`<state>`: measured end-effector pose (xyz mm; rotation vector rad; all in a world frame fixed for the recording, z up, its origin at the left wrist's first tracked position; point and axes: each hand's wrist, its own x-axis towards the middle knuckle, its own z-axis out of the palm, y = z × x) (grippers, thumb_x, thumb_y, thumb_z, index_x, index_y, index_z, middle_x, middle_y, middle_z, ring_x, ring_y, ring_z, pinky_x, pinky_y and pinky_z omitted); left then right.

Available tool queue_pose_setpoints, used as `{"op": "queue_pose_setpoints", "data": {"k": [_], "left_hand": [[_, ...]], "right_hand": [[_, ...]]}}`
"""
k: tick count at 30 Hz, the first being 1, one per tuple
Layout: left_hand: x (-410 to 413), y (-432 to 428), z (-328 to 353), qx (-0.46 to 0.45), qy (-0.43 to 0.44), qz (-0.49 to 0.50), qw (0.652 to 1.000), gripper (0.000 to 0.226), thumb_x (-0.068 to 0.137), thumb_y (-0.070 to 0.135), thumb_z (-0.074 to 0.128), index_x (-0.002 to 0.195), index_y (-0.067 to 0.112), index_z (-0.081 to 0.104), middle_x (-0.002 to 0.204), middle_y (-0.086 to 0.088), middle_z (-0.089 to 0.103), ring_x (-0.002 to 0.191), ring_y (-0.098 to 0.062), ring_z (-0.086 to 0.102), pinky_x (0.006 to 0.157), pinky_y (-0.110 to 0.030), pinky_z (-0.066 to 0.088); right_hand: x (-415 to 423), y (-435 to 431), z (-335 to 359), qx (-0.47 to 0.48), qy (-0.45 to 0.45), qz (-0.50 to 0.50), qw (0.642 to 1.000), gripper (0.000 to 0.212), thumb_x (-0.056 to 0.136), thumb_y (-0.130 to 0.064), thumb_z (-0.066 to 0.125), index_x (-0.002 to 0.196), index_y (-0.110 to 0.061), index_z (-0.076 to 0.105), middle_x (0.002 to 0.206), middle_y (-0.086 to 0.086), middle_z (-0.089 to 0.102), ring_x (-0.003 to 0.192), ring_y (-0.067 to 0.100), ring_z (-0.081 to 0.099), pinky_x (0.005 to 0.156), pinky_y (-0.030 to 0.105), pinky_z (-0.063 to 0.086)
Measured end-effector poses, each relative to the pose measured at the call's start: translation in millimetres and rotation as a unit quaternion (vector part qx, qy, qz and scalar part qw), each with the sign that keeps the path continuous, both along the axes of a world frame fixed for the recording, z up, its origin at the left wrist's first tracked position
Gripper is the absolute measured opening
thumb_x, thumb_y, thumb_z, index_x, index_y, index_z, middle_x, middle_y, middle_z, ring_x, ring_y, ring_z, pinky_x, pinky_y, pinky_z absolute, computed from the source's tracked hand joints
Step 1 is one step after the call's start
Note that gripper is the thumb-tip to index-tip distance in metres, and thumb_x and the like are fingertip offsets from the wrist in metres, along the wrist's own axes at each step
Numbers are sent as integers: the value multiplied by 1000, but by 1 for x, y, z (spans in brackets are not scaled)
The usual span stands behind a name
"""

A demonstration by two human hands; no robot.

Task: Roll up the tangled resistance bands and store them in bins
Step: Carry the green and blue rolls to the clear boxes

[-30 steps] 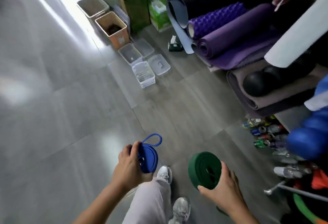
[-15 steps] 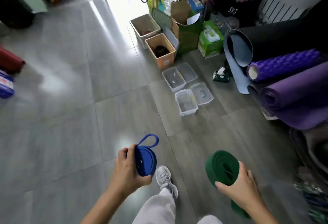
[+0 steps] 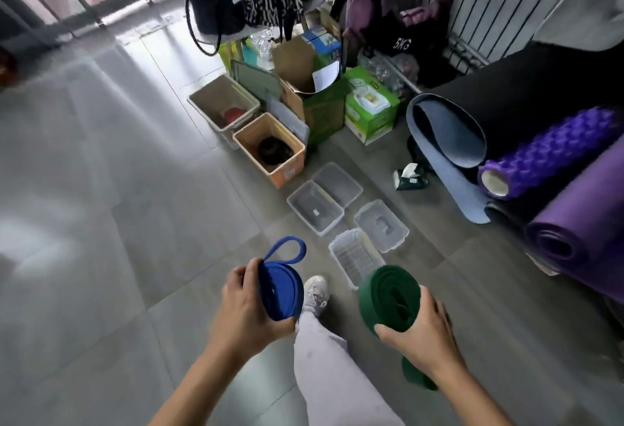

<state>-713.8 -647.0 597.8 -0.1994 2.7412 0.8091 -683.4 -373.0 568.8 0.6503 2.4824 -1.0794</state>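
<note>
Left hand [image 3: 248,304] grips the rolled blue band [image 3: 281,290]; right hand [image 3: 420,334] grips the rolled green band [image 3: 388,300], its tail partly hidden below.

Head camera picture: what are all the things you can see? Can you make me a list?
blue band: one, blue, rolled, in the left hand
green band: one, green, rolled, in the right hand
clear bins: two, see-through, floor ahead of the shoe
clear lids: two, see-through, beside those bins
orange bin: one, orange, behind the clear bins, dark roll inside
beige bin: one, beige, behind the orange bin, something red inside
rolled mats: at least three, black and purple, right side
green box: one, green and white, near the mats
black bag: one, black, far back
shoe: one, white, between the bands
left hand: one, grips the blue band
right hand: one, grips the green band
</note>
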Motion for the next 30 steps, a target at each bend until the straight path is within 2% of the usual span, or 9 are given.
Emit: {"op": "queue_pose_setpoints", "data": {"k": [4,7,9,13,18,22,24,27,30], "left_hand": [[-106,-27,-26,2,-22,-29,999,110,41,63,64,138,28,24,118,11,28,113,-17,41,81,-33,50],[-176,-53,-41,-7,-34,-44,998,109,43,57,68,139,27,24,125,7,30,114,-17,39,79,-30,47],[-212,-68,-56,-16,-55,-54,997,108,45,54,71,138,29,23,126,8,28,114,-17,39,78,-29,47],[-265,-86,-108,-27,-85,-70,994,111,40,61,63,139,30,23,122,14,26,116,-15,40,78,-27,48],[-324,-91,-231,-40,-77,-148,985,108,43,58,68,138,37,19,120,19,24,114,-14,43,65,-22,47],[-367,-86,-337,-65,-98,-171,978,107,50,47,76,141,31,20,126,9,26,118,-15,37,75,-23,45],[-379,-85,-387,-65,-97,-184,976,107,51,45,78,141,29,22,127,6,27,117,-17,38,81,-26,46],[-389,-83,-451,-63,-98,-210,971,108,48,49,74,140,31,20,128,6,27,117,-16,38,84,-26,47],[-400,-81,-510,-57,-84,-230,968,108,46,52,71,139,32,21,128,7,28,118,-17,40,80,-26,46]], "right_hand": [[-97,-34,-40,8,-63,-29,998,106,46,-54,75,135,-19,30,129,9,44,123,28,35,99,37,37],[-154,-55,-65,35,-92,-36,994,108,47,-53,76,137,-18,28,129,12,43,123,31,35,99,38,37],[-183,-63,-84,50,-118,-33,991,111,48,-54,77,139,-16,25,131,13,42,125,32,34,101,38,36],[-222,-77,-137,60,-171,-26,983,112,47,-60,73,137,-17,23,131,12,40,123,33,36,99,38,37],[-264,-90,-252,76,-199,-40,976,118,38,-69,60,138,-20,21,135,10,36,124,31,35,100,37,36],[-297,-96,-358,68,-210,-41,975,122,36,-71,58,138,-15,24,139,14,36,128,33,35,102,40,38],[-308,-102,-399,62,-202,-31,977,116,43,-66,67,137,-14,24,139,14,36,127,33,35,101,40,37],[-316,-106,-447,55,-181,-18,982,108,53,-58,73,139,-19,21,135,7,35,126,28,34,100,38,36],[-318,-104,-485,42,-166,-9,985,108,47,-62,71,138,-28,22,131,1,37,126,22,35,101,37,37]]}}
